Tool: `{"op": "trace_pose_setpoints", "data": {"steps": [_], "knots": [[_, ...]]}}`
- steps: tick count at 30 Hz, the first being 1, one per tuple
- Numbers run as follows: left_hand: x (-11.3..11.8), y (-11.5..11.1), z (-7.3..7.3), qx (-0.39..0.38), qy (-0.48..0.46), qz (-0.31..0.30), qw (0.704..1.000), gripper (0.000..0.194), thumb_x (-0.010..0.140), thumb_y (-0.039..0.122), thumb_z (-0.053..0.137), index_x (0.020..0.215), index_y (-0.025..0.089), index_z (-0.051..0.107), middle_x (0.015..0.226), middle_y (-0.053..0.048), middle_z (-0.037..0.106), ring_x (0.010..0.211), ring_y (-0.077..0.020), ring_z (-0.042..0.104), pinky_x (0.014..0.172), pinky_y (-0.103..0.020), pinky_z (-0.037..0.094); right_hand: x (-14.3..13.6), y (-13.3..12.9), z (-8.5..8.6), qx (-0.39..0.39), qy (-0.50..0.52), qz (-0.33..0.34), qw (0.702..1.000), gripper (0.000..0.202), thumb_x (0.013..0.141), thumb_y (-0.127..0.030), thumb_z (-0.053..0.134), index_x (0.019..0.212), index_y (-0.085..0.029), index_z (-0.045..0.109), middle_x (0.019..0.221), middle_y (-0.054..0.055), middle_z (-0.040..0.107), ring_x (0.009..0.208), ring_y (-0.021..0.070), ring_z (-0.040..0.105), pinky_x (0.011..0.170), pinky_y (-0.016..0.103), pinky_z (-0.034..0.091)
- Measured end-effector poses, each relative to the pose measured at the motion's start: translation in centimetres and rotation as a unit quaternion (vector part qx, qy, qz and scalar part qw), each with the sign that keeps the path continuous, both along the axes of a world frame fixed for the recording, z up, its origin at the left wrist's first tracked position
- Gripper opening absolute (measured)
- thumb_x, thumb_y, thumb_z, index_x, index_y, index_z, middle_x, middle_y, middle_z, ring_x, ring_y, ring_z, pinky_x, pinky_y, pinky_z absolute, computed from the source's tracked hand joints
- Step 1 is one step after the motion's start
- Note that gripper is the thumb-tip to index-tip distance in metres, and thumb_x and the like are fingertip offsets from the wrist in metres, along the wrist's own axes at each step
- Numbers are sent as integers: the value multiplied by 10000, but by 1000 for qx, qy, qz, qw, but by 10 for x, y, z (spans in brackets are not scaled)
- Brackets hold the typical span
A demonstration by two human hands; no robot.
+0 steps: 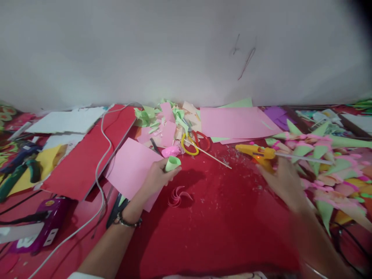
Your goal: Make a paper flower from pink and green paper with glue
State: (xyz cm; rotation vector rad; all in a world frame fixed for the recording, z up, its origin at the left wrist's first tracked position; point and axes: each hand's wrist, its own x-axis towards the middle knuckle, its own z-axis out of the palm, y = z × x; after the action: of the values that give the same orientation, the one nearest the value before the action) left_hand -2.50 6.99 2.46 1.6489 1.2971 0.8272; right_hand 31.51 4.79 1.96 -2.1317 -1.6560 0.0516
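Between the fingers of my left hand (159, 174) is a rolled light green paper cone (173, 163), its wide end tilted up. My right hand (283, 180), slightly blurred, is at the handle of a yellow glue gun (255, 151), whose nozzle points left and whose glue stick sticks out at the back; how far the fingers wrap round it is unclear. A curled pink paper piece (178, 196) lies on the red table (221, 228) below the cone. Pink paper (133, 166) lies partly under my left forearm.
Scissors with yellow and red handles (190, 144), a thin stick (216, 159) and paper scraps (167, 122) lie behind. Green and pink paper shapes (325, 166) pile up at right. A white cable (100, 182), purple power strip (49, 223) and green-handled pliers (13, 182) are at left.
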Motion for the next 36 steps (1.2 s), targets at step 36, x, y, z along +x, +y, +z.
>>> {"op": "trace_pose_setpoints", "data": {"steps": [36], "knots": [[-4,1,-8,298,226,-36,927,113,769,283,546,765,172,530,753,-44,561,707,-183,457,619,-291,326,-132,-15,26,-52,157,187,968,288,650,-373,564,471,-184,440,386,-47,413,350,82,407,356,198,292]]}}
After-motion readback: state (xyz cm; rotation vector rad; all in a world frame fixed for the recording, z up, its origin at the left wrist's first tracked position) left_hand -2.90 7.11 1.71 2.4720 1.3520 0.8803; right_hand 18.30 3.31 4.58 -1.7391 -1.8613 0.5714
